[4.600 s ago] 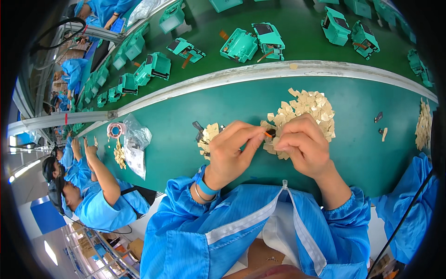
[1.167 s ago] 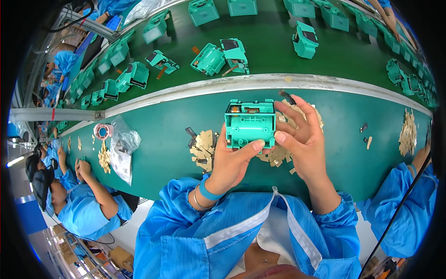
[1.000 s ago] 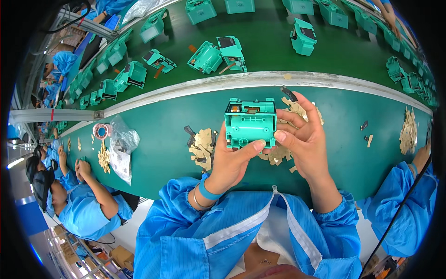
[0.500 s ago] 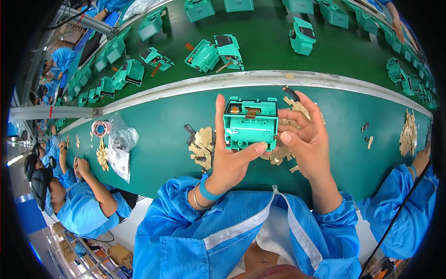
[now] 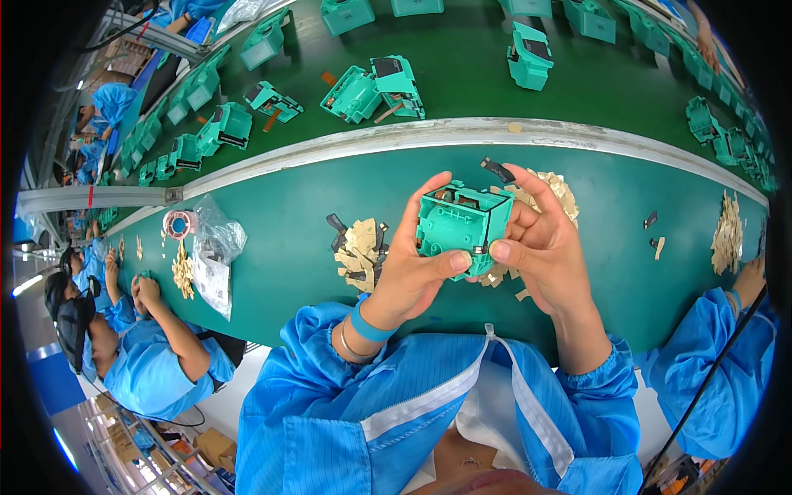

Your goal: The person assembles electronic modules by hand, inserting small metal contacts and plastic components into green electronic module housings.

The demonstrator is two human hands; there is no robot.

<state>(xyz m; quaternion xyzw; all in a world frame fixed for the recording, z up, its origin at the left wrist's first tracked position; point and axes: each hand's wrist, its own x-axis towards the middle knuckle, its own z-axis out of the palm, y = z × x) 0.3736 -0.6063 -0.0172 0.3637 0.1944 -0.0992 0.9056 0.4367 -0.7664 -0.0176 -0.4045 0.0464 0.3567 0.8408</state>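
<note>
A green plastic housing with a black-edged opening and small parts inside is held up over the bench, tilted. My left hand grips it from the left, thumb across its lower front and index finger at its upper left corner. My right hand holds its right side, thumb at the lower right edge and the other fingers behind, partly hidden. At the right index fingertip is a small black strip-like piece; whether it is pinched or stuck there I cannot tell. Beige paper pieces lie in a pile near my left hand.
More beige pieces lie behind my right hand. To the left are a tape roll and a clear plastic bag. Beyond a metal rail, several green housings stand on a green belt. Co-workers sit on both sides.
The housing has turned and tilted and shifted to the right. My left index finger has bent in to its top corner. The black piece has swung left at my right fingertip. Belt housings have shifted slightly.
</note>
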